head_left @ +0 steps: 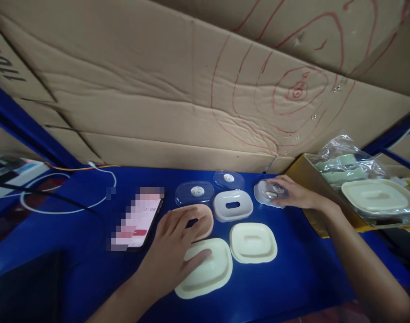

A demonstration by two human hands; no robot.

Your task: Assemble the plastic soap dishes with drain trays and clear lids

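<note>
My left hand rests with fingers apart over a pink oval dish with a slot, its thumb above a cream dish. At the right, my right hand has its fingers on a clear lid lying over a pale piece. Between the hands sits a white slotted dish. A second cream dish lies in front of it. Two clear lids with round labels, one larger and one smaller, are behind the dishes.
A phone lies left of my left hand. At the right stands a cardboard box holding plastic-wrapped green and cream pieces. A white cable loops at the left. Cardboard with red drawn rings rises behind the blue table.
</note>
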